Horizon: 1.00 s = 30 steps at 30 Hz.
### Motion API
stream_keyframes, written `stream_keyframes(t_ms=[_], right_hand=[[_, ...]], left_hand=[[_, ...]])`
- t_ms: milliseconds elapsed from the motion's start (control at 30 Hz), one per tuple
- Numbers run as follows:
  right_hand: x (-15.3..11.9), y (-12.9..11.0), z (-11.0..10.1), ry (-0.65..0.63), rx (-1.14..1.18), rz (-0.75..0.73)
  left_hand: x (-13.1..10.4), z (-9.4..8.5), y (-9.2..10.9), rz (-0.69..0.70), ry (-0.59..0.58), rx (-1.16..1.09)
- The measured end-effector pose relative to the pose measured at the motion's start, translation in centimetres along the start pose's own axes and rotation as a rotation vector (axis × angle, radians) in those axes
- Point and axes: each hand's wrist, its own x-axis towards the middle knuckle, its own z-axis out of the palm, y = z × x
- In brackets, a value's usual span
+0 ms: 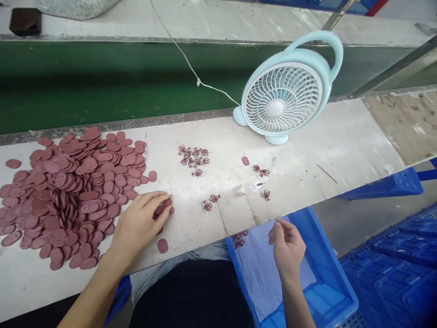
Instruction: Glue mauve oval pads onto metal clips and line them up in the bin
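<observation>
The left hand (141, 223) is pressing spread fingers onto a few pink discs (166, 207) beside the big pile (68, 196) near the bench's front edge; sliding one free would be best. The right hand (286, 243) is hovering over the blue crate (327, 273), loosely curled, seemingly holding nothing.

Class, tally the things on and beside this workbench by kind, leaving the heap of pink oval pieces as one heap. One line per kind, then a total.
Desk fan: 1
Heap of pink oval pieces: 1
Blue plastic crate: 1
Small clear bottle: 1
Hands: 2, left hand on pink pieces, right hand over the crate
Total: 6
</observation>
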Motion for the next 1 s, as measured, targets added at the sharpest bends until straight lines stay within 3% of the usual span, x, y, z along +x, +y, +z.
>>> stream_keyframes(t_ms=[167,300,533,1000], right_hand=[[-1.9,7.5,1.8,-0.337,-0.237,0.142],[-2.1,11.1,4.2,-0.457,-0.355,0.207],[-1.8,12.5,6.0,-0.504,-0.415,0.256],[-2.2,13.0,7.7,-0.394,-0.332,0.369]], left_hand=[[-0.1,0.2,-0.1,0.006,0.008,-0.010],[-0.1,0.2,-0.1,0.006,0.008,-0.006],[-0.1,0.2,-0.1,-0.018,0.009,-0.002],[0.1,0.0,-0.1,-0.037,-0.026,-0.002]])
